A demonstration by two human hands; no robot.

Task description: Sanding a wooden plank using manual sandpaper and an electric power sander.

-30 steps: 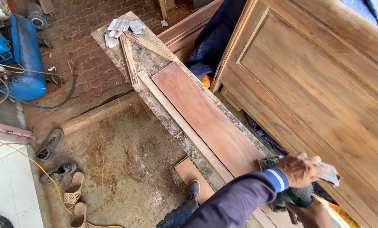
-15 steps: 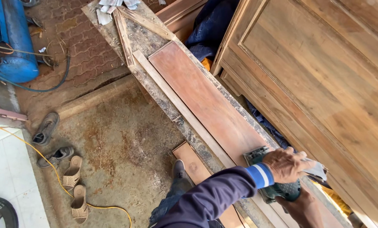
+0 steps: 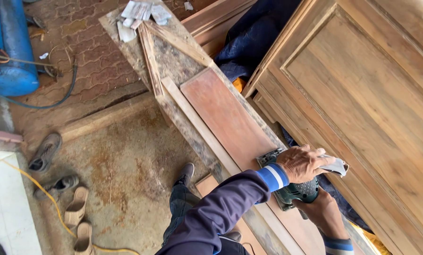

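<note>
- Hands on tool: the left hand (image 3: 302, 163) lies clenched over the top of a dark green electric sander (image 3: 294, 189), with a scrap of grey sandpaper (image 3: 335, 165) pinched at its fingertips; the right hand (image 3: 324, 211) grasps the sander's body from below.
- The sander rests on the near end of a long reddish-brown wooden plank (image 3: 228, 118).
- The plank lies flat on a worn, stained wooden workbench (image 3: 173, 56), just beside a pale narrow wooden strip (image 3: 197, 125) along its left edge.
- Right of the plank, a large panelled door of light brown wood (image 3: 362, 94) leans on edge.
- Left of the plank, on the floor: a dark shoe (image 3: 45, 151) and tan sandals (image 3: 77, 205).
- Beyond the plank's far end, torn grey sandpaper sheets (image 3: 140, 12) lie on the workbench.
- Far left of the plank, a blue cylindrical tank (image 3: 13, 47) lies on the brick paving.
</note>
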